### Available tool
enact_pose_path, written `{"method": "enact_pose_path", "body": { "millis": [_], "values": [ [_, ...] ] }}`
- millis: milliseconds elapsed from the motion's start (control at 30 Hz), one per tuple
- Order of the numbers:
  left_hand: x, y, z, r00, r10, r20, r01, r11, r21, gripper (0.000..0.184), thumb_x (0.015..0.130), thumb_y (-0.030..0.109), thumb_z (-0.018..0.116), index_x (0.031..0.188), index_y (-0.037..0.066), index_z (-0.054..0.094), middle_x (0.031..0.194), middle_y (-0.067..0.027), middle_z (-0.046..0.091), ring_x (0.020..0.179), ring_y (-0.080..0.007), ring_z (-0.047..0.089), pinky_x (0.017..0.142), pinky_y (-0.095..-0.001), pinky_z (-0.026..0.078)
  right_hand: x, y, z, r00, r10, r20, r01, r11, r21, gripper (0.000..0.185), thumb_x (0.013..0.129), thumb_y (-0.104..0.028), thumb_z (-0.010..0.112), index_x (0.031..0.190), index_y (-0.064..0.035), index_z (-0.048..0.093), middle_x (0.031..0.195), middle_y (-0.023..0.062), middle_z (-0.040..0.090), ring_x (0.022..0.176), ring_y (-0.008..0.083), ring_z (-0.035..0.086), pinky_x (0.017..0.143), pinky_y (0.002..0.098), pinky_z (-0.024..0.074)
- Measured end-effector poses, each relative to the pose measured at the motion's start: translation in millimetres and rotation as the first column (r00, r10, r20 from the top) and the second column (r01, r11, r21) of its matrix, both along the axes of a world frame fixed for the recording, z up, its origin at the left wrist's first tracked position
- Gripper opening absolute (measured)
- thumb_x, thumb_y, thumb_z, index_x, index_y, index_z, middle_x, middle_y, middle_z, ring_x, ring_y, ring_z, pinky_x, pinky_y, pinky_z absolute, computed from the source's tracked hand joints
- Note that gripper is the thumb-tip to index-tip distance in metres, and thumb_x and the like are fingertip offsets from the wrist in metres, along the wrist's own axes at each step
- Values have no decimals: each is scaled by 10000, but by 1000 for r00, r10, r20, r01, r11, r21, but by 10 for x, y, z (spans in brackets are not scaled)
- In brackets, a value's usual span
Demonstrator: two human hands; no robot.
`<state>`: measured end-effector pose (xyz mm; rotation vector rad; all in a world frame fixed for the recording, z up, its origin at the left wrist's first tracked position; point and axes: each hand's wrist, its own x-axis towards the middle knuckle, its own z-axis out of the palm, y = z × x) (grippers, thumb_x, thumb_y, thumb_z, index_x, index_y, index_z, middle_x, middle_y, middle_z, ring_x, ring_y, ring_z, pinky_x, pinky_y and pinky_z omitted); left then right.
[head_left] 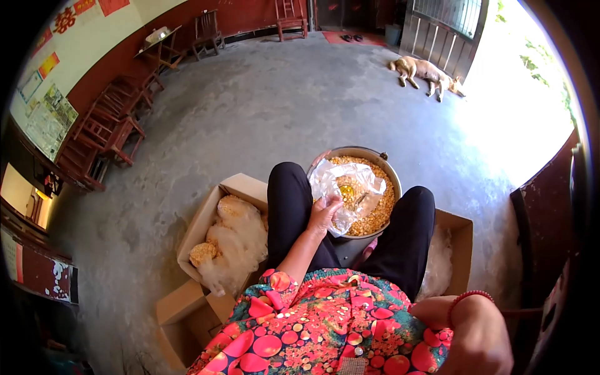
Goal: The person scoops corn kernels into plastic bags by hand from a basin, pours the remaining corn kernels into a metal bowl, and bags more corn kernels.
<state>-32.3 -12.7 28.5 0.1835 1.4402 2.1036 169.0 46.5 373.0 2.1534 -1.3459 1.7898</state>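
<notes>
Between the knees stands a round metal pot [392, 181] filled with yellow corn kernels [375, 220]. A clear plastic bag [325, 178] lies spread over the left part of the pot, its mouth open over the kernels. My left hand [325, 212] is closed on the bag's near edge, at the pot's rim. My right hand [480, 340] is at the lower right, away from the pot, with a red beaded bracelet at the wrist; its fingers are blurred and mostly out of sight, so what it holds, if anything, cannot be made out.
On the left, a cardboard box [199, 231] holds plastic bags with kernels [234, 240]; another box [178, 306] sits nearer. A third box [461, 240] with plastic bags is right of the legs. Wooden chairs [112, 134] line the left wall. A dog [425, 70] lies by the doorway.
</notes>
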Motion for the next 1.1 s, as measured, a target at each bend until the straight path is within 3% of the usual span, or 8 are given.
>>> {"method": "enact_pose_path", "body": {
  "millis": [200, 300, 367, 467, 533, 667, 1000, 1100],
  "values": [
    [-2, 5, -7, 1000, 2, 8, -2, 1000, 1, 182, 720, 122, 635, 875, 79, 550, 635, 45, 500, 447, -26, 394, 409, -172, 320, -10, -78, -134, 994, 88, -65, -75, 978, 193, 230, 838, -161, 437, 684, -29, 546, 585, 47, 450, 500, 160, 444, 454, 278, 355],
    [-54, 19, -190, 999, 33, 15, -34, 998, 60, 337, 705, 24, 608, 1014, 73, 481, 599, 45, 450, 411, -35, 377, 371, -177, 304, -87, -86, -208, 998, -43, -47, 53, 973, 226, 212, 832, -154, 473, 700, -4, 544, 590, 52, 438, 514, 181, 466, 450, 290, 357],
    [-56, 36, -197, 993, 44, 106, -52, 996, 77, 357, 686, 10, 602, 1013, 84, 481, 614, 50, 445, 413, -32, 371, 366, -179, 298, -161, -120, -216, 991, -134, 24, 125, 966, 225, 224, 833, -167, 480, 706, 8, 542, 586, 70, 429, 511, 214, 464, 454, 305, 363],
    [-19, 13, -42, 997, 49, 52, -52, 997, 48, 375, 689, 1, 599, 1034, 59, 464, 643, 37, 464, 430, -30, 382, 382, -175, 314, -134, -236, -211, 964, -262, 48, 245, 942, 228, 251, 836, -188, 475, 696, 13, 528, 582, 88, 427, 520, 244, 465, 465, 324, 372],
    [-37, -18, -36, 1000, 29, -1, -29, 999, -17, 400, 692, 4, 604, 1059, 56, 452, 661, 28, 479, 434, -32, 387, 389, -175, 321, -131, -325, -266, 966, -255, 38, 242, 949, 202, 262, 835, -201, 474, 691, 15, 516, 587, 103, 439, 535, 264, 473, 477, 339, 380],
    [-40, -25, -61, 998, 29, 51, -31, 999, 41, 381, 697, 17, 613, 1042, 69, 460, 655, 27, 481, 431, -36, 388, 390, -177, 321, -161, -439, -282, 976, -215, -25, 216, 958, 187, 272, 834, -212, 472, 688, 15, 505, 595, 115, 451, 550, 276, 482, 486, 350, 386],
    [-24, -47, -6, 998, 32, 52, -33, 999, 19, 403, 692, 15, 603, 1062, 69, 452, 655, 24, 470, 450, -40, 401, 396, -179, 334, -157, -602, -251, 970, -131, -203, 200, 907, 370, 285, 832, -228, 470, 683, 14, 489, 612, 130, 472, 574, 286, 498, 499, 359, 394],
    [-24, -46, -12, 998, 31, 47, -32, 999, 18, 402, 689, 15, 607, 1057, 67, 454, 664, 22, 475, 446, -43, 401, 396, -180, 336, -147, -359, -192, 925, -309, -222, 373, 855, 362, 287, 826, -242, 471, 683, 7, 490, 629, 138, 497, 610, 297, 516, 515, 363, 403]
  ]
}}
